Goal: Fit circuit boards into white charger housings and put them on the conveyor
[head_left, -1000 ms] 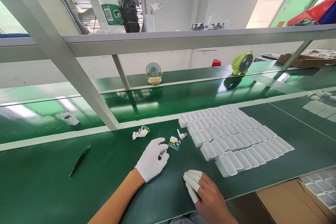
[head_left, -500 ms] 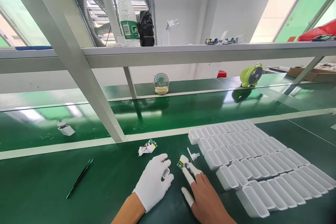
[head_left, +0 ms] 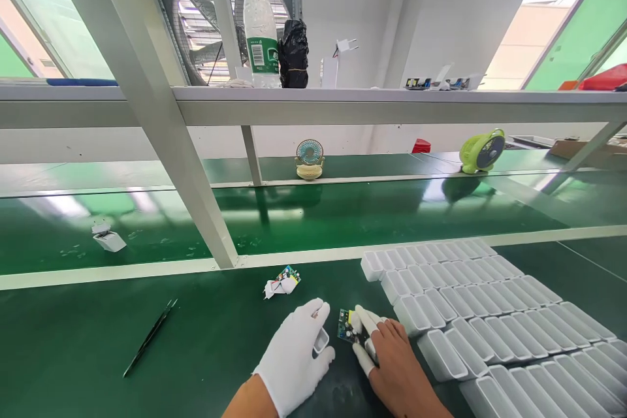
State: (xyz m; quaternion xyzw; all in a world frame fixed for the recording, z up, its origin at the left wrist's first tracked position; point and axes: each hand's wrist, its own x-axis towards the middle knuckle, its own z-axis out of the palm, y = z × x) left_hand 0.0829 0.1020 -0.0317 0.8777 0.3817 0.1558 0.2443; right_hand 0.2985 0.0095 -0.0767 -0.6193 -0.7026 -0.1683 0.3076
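My left hand (head_left: 296, 356), in a white glove, curls around a small white plastic case (head_left: 321, 341) whose open end shows between thumb and fingers. Just to its right, my right hand (head_left: 399, 366) wears white finger cots and has its thumb and fingers closed on a small circuit board (head_left: 345, 326) with a yellow part. The fingers hide the board's right side. Beyond my hands lies a second circuit board (head_left: 292, 276) with crumpled white material on it. Black tweezers (head_left: 149, 338) rest on the green table to the left.
Rows of open white cases (head_left: 443, 356) cover the right of the table. A slanted metal post (head_left: 196, 183) rises at left, under a shelf (head_left: 343, 108) bearing a bottle (head_left: 262, 32). Farther back stand two small fans, one blue-and-cream (head_left: 309, 160), one green (head_left: 482, 151).
My right fingers have closed from a spread reach onto the circuit board, and the white plug beside it is now hidden. The left hand still holds the case. The view has shifted slightly.
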